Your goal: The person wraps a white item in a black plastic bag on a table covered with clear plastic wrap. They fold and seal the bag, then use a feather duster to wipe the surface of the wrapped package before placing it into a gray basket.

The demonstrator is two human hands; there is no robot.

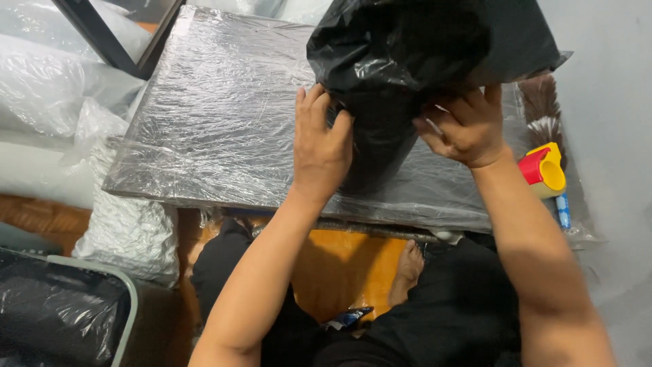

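Two hands work on one black plastic bag point(421, 47), which stands on a low board point(217, 115) wrapped in clear film, toward the board's far right part. The left hand point(320, 146) lies with fingers spread fairly wide, pressed flat against the bag's lower left side, the thumb tucked into a fold. The right hand point(465, 126) is curled narrow, its fingers pinching a gathered piece of the bag on the lower right side. The bag bulges above both hands and narrows to a dark column between them; what is inside it cannot be told. At the board's right edge lie one feather duster point(543, 109) with brown and white bristles and one tape dispenser point(543, 170) in red and yellow, the dispenser just beside the right wrist. To the left of the board are several clear plastic bags point(47, 88) stuffed with something white; one more white, crinkled sack point(129, 231) sits at the board's near left corner. At the lower left, one bin point(125, 306) with a pale rim holds shiny black plastic. One bare foot point(409, 268) rests on the orange floor point(339, 265) below the board.
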